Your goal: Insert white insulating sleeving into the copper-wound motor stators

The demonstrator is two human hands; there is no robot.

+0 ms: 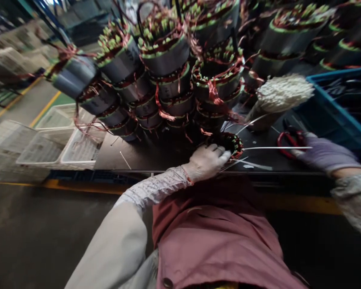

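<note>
My left hand [207,160], in a white glove, rests on the near side of a small wound motor stator [237,145], its fingers curled over the rim. The stator stands at the table's front edge, its core partly hidden by the hand. A white cord [273,148] runs straight out from its right side towards my right hand [329,154]. That hand wears a purple glove and closes on red-handled scissors [284,143] lying at the table's right; blur hides the exact grip. Cut bits of white cord [255,163] lie beside the stator.
Stacked stators [165,56] with copper leads crowd the back of the table [144,154]. A thick bundle of white cords [284,94] stands at the right, next to a blue crate [333,108]. White plastic baskets [81,150] are at the left.
</note>
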